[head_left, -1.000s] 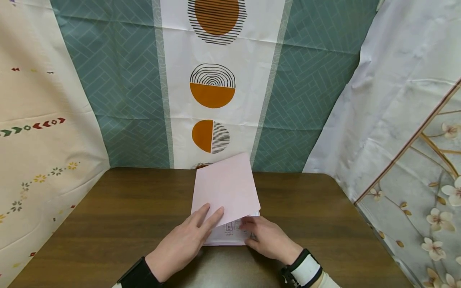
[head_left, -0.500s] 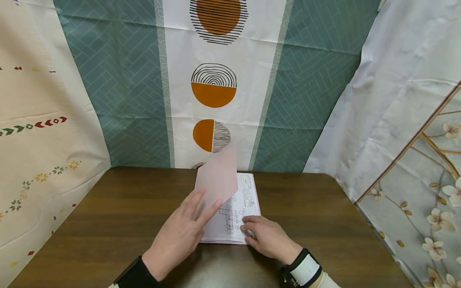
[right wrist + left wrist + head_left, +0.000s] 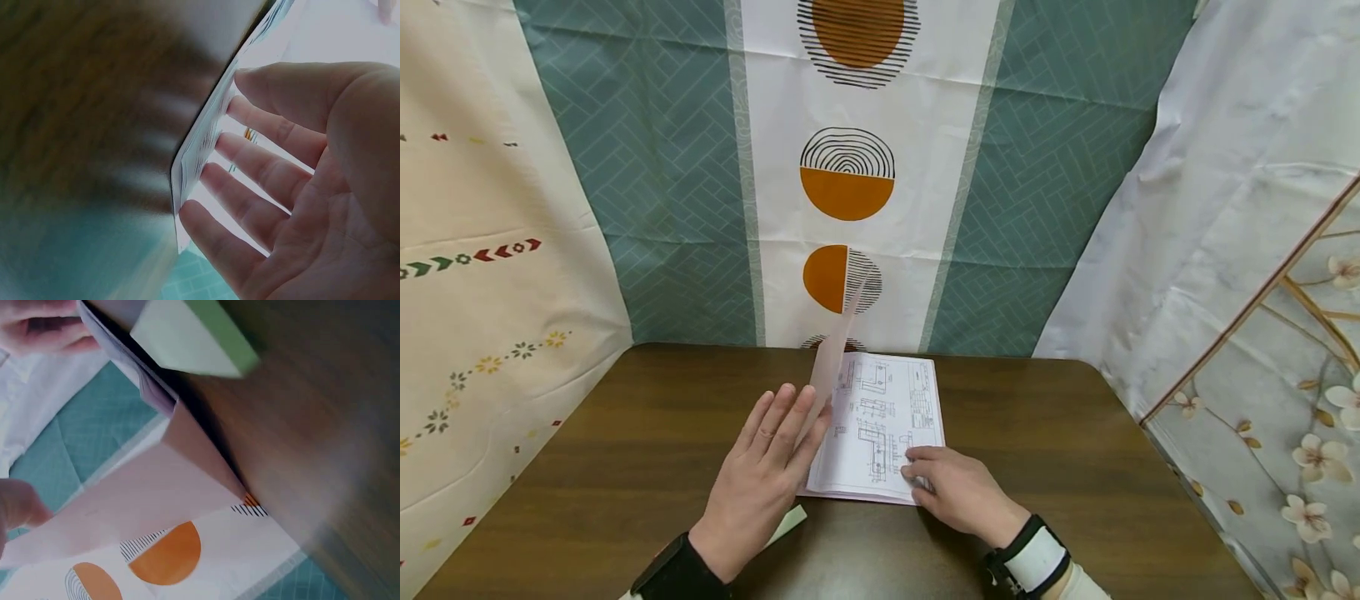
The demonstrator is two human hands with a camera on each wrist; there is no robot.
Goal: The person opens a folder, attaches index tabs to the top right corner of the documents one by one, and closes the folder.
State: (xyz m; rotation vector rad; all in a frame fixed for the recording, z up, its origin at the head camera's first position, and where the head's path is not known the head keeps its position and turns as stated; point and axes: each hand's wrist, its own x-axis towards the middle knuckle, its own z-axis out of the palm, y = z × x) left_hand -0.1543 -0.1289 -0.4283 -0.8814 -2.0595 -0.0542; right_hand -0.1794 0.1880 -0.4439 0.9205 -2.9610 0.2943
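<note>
no readable text, technical drawing (image 3: 877, 446) on white sheet (image 3: 883, 421), tiny print (image 3: 919, 396) too small to read

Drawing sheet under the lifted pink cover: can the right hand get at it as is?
Looks like yes. The right hand is at the near right corner of the drawing sheet, and the pink cover stands up along the left side, so nothing seems to block it.

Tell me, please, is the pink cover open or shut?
Open, though not flat: the pink cover stands raised beside the left hand, exposing the printed drawing.
</note>
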